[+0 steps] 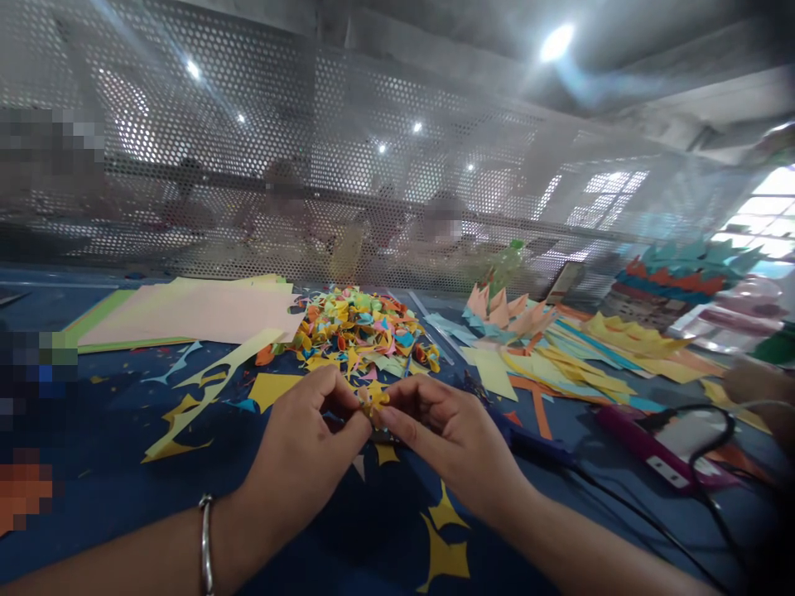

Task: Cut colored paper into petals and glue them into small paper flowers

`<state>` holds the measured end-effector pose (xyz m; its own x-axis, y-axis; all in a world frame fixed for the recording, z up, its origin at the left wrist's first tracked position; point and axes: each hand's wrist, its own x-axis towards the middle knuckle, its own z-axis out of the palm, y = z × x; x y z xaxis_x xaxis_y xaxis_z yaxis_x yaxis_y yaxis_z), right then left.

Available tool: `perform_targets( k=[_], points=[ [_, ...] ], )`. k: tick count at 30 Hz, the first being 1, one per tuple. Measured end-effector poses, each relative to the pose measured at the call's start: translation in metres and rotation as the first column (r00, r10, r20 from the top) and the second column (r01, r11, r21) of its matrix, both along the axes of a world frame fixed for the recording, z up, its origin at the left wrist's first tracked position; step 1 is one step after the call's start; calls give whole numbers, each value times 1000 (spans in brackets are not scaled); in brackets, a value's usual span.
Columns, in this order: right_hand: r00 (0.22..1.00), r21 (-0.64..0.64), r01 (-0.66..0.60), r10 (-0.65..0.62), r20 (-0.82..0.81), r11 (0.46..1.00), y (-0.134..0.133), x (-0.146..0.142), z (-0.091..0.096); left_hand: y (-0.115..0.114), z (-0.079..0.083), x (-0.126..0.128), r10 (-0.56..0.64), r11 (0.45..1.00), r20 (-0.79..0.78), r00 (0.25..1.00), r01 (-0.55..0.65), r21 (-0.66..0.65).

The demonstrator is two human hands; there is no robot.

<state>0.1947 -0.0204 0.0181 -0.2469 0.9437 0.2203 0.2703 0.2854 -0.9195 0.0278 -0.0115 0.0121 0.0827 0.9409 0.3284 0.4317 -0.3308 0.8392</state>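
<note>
A small yellow paper flower (pixel 375 401) is pinched between the fingertips of both hands, just above the blue table. My left hand (pixel 314 434) grips it from the left with thumb and forefinger, and a silver bracelet (pixel 207 542) circles that wrist. From the other side my right hand (pixel 450 439) has its thumb and fingertips closed on the same flower. Beyond the hands lies a heap of small coloured paper pieces (pixel 357 327). Yellow paper offcuts (pixel 447 555) are on the table nearer to me.
Stacked paper sheets (pixel 199 310) lie at the back left. At right are paper strips (pixel 577 372), pointed paper pieces (pixel 506 310), a dark blue corded tool (pixel 540 447) and a magenta power strip (pixel 658 451). A perforated metal screen (pixel 385 199) stands behind; another person's hand (pixel 758 393) shows far right.
</note>
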Motion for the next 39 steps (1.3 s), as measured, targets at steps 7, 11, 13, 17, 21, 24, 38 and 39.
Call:
perform_targets(
  k=[7, 11, 13, 17, 21, 24, 38, 39],
  points=[
    [999, 83, 7, -11, 52, 997, 1, 0, -1, -2, 0, 0, 12, 999, 26, 1000, -11, -43],
    [989, 168, 36, -60, 137, 985, 0, 1, 0, -2, 1, -1, -15, 997, 40, 999, 17, -69],
    [981, 203, 43, -79, 177, 978, 0, 3, -1, -3, 4, -2, -28, 996, 49, 998, 32, -85],
    [966, 282, 17, -88, 243, 959, -1, 7, -1, -3, 12, -6, -49, 993, 119, 992, 61, -101],
    [958, 323, -28, -67, 279, 946, 0, 9, 1, 4, 14, -11, -98, 982, 182, 978, 125, -143],
    [952, 346, -49, -62, 301, 937, 0, 9, 2, 12, 9, -13, -192, 949, 235, 953, 241, -204],
    [932, 331, -174, 47, 359, 927, 0, 9, -2, 13, 11, -12, -286, 891, 300, 910, 368, -267],
    [931, 328, -174, 47, 363, 929, 0, 9, -2, 13, 11, -12, -280, 890, 309, 909, 366, -271]
  ],
)
